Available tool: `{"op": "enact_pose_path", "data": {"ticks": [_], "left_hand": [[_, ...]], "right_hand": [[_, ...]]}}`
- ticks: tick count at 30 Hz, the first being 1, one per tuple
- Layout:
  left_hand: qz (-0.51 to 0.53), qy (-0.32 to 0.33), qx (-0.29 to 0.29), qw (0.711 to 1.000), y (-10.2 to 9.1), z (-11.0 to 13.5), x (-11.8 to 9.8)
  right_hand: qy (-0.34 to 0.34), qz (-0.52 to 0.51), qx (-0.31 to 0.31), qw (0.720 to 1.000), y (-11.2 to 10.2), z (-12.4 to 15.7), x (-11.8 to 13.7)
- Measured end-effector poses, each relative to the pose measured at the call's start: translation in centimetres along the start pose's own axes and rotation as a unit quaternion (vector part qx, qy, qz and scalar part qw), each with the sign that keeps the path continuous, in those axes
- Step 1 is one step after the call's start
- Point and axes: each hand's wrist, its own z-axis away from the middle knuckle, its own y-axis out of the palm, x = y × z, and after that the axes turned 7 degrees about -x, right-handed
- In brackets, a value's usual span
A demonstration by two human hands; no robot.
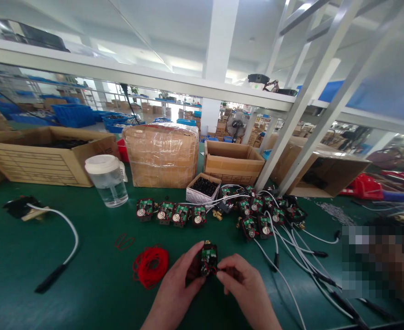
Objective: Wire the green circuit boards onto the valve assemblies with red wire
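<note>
My left hand [181, 279] and my right hand [243, 282] are together at the table's near edge, both closed around one small black module with a green circuit board [208, 259]. The right hand's fingers pinch at its lower right side, where a bit of red shows. Just left of my hands lies a pile of red wire loops [151, 266]. A row of like modules [170, 212] lies beyond them, and a cluster of modules with white cables [267, 213] lies to the right.
On the green table [85, 284] stand a clear lidded jar [107, 179], a taped carton [162, 156], open cardboard boxes [232, 161], a small white box of black parts [203, 187] and a white cable with a black plug [64, 247]. Slanted metal struts [301, 119] rise at the right.
</note>
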Motion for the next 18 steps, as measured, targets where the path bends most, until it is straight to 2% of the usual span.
{"op": "enact_pose_path", "data": {"ticks": [7,13,18], "left_hand": [[0.009,0.002,-0.002,1.000,0.1,-0.1,0.3],[0.016,-0.007,0.004,1.000,0.0,-0.3,0.2],[0.021,-0.006,0.005,1.000,0.1,-0.4,0.3]], "right_hand": [[-0.065,0.074,0.038,0.994,0.6,-0.7,0.8],[-0.016,0.123,0.030,0.992,0.8,-1.4,1.4],[-0.045,0.187,0.054,0.980,0.5,-1.5,2.3]]}}
